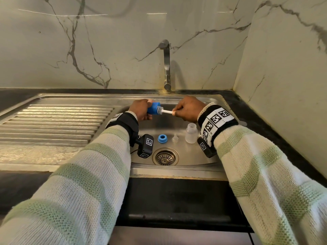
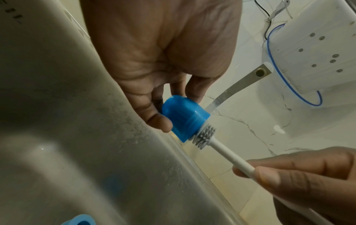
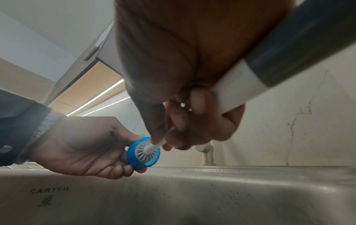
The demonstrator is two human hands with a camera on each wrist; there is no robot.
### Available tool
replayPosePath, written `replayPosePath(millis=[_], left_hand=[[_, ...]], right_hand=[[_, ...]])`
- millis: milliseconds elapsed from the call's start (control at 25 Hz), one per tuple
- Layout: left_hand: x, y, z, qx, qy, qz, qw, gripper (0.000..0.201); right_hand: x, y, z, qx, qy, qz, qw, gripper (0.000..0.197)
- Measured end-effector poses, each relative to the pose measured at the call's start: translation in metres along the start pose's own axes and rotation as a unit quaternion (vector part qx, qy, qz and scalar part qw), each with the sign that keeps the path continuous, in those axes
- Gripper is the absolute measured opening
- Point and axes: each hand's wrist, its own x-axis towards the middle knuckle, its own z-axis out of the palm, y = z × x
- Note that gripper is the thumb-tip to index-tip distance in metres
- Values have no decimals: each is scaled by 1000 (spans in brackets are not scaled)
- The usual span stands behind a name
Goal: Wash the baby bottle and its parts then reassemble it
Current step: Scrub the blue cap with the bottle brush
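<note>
Gripping blue cap (image 1: 153, 108), left hand (image 1: 139, 110); right hand (image 1: 189, 108) pinching brush (image 1: 165, 111), bristles partly hidden inside cap.

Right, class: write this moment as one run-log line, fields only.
left hand holds blue cap | right hand holds brush, bristles at cap mouth | bottle, nipple, blue ring in sink | tap dry

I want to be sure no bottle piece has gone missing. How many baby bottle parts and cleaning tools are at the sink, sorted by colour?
Blue: 2, the domed plastic cap in the left hand, and the plastic collar ring.
Clear: 2, the silicone teat and the plastic bottle body.
White: 1, the bristle brush in the right hand.
Total: 5
</note>
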Motion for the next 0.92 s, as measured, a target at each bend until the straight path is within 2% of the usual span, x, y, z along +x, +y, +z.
replayPosePath(millis=[240, 440, 640, 920], left_hand=[[0, 5, 3, -43, 23, 1, 999, 43], [-1, 1, 2, -39, 19, -19, 999, 44], [-2, -1, 2, -9, -4, -12, 1000, 38], [-1, 1, 3, -18, 3, -9, 1000, 37]], right_hand=[[5, -5, 3, -27, 46, 11, 999, 23], [0, -2, 2, -3, 22, -21, 1000, 24], [-3, 1, 0, 14, -12, 7, 1000, 22], [5, -1, 1, -27, 31, 20, 999, 22]])
